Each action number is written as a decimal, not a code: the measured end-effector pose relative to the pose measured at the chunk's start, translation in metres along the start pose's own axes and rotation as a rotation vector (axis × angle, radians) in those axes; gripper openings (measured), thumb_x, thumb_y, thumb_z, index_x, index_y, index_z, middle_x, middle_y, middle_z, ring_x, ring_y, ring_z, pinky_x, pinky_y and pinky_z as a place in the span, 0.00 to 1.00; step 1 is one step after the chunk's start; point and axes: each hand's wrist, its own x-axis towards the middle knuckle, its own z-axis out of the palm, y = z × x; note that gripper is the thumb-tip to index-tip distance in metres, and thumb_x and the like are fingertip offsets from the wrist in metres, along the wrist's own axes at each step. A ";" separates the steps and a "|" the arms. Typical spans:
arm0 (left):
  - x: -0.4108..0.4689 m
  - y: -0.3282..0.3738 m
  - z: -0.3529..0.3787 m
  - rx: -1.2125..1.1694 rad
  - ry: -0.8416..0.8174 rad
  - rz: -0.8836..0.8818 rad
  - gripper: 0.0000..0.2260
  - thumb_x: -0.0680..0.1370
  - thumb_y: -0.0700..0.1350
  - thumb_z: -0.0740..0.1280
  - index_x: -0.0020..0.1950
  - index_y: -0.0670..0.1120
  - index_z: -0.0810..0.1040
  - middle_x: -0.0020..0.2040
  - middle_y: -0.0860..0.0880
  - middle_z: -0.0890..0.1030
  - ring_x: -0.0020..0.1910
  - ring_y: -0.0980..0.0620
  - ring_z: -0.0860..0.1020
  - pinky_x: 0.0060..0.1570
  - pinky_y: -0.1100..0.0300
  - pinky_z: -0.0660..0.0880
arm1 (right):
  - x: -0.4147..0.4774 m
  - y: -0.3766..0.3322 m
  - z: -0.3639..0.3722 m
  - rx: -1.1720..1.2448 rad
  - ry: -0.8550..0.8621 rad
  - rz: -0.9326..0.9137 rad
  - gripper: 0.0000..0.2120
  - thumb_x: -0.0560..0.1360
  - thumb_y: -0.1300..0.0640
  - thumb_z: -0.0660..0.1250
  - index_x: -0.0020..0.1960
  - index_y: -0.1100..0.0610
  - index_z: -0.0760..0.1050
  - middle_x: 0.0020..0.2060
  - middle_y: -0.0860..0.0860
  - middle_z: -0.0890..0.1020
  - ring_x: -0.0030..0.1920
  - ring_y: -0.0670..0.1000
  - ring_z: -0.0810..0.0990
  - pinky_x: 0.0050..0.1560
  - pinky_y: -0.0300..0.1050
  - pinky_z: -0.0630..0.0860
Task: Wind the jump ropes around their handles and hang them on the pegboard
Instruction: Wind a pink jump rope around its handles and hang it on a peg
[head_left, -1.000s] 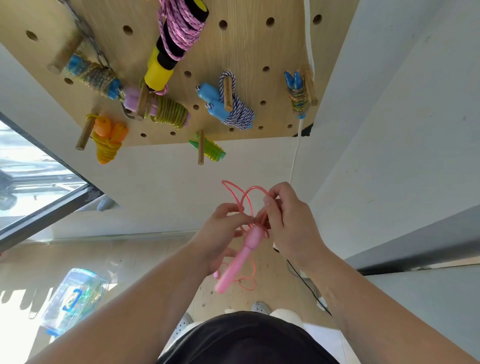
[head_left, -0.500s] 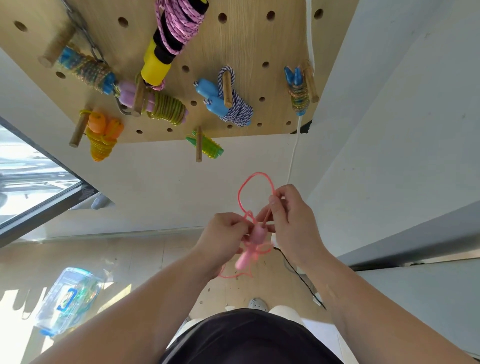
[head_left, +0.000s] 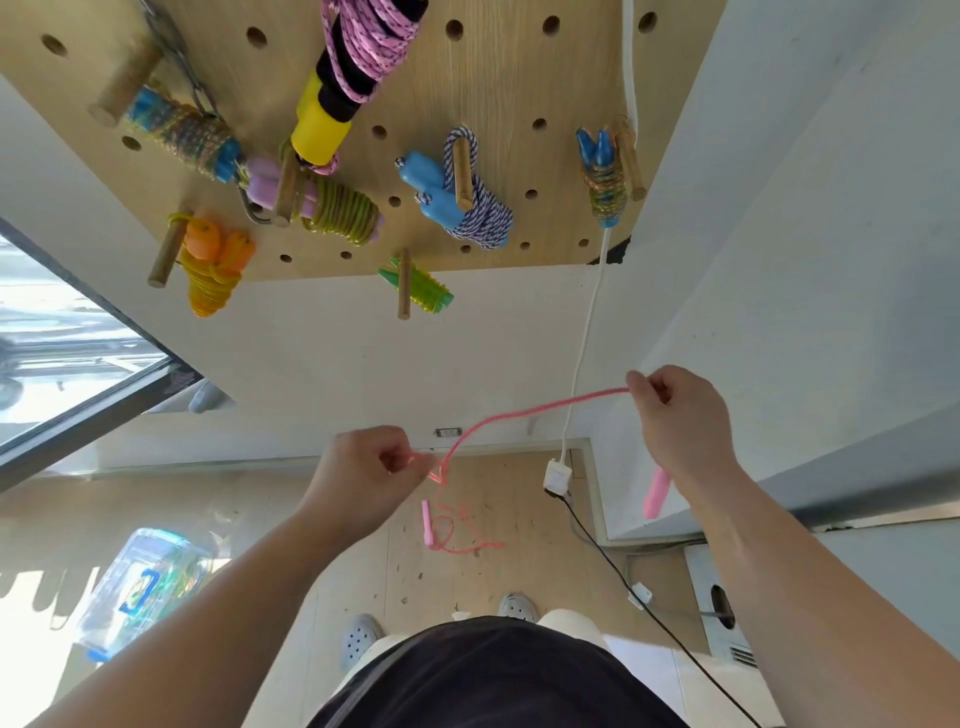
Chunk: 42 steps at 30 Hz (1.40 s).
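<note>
A pink jump rope (head_left: 524, 413) stretches between my two hands, in front of the white wall under the pegboard. My left hand (head_left: 366, 475) pinches the rope near a small tangle. My right hand (head_left: 680, 421) grips the rope's other stretch, and one pink handle (head_left: 655, 493) sticks out below that hand. The second pink handle (head_left: 427, 522) lies on the wooden floor with loose rope coiled beside it. The wooden pegboard (head_left: 498, 83) above carries several wound ropes on pegs, among them blue handles (head_left: 428, 187) and a yellow-and-black handle (head_left: 324, 117).
A white cable (head_left: 589, 332) runs down the wall to a plug (head_left: 557, 475), and a black cord trails over the floor. A clear plastic box (head_left: 143, 582) lies at lower left. A window is at left. A grey ledge juts out at right.
My hands were close together at the handle; now they have pulled apart, the right one moving up and right. The rope is drawn out between them and its far end dropped to the floor.
</note>
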 end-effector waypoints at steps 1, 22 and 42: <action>-0.001 0.008 -0.007 -0.055 0.056 0.026 0.22 0.74 0.42 0.76 0.30 0.43 0.65 0.25 0.56 0.61 0.26 0.56 0.60 0.29 0.63 0.60 | 0.002 0.013 0.002 -0.059 0.017 0.026 0.19 0.83 0.48 0.61 0.36 0.56 0.70 0.30 0.51 0.75 0.35 0.55 0.75 0.35 0.47 0.64; 0.018 0.007 0.003 -0.084 -0.365 -0.003 0.41 0.71 0.51 0.80 0.78 0.65 0.61 0.75 0.60 0.66 0.74 0.60 0.64 0.74 0.56 0.62 | -0.043 -0.100 -0.006 0.388 -0.801 -0.213 0.18 0.77 0.45 0.70 0.35 0.51 0.69 0.51 0.65 0.82 0.36 0.55 0.83 0.30 0.42 0.75; 0.011 -0.106 0.031 -0.045 -0.154 -0.415 0.13 0.71 0.35 0.73 0.46 0.50 0.76 0.36 0.44 0.84 0.39 0.42 0.81 0.42 0.53 0.74 | 0.012 -0.080 -0.102 0.897 0.236 -0.310 0.08 0.85 0.54 0.59 0.48 0.50 0.72 0.71 0.43 0.75 0.25 0.47 0.69 0.41 0.48 0.79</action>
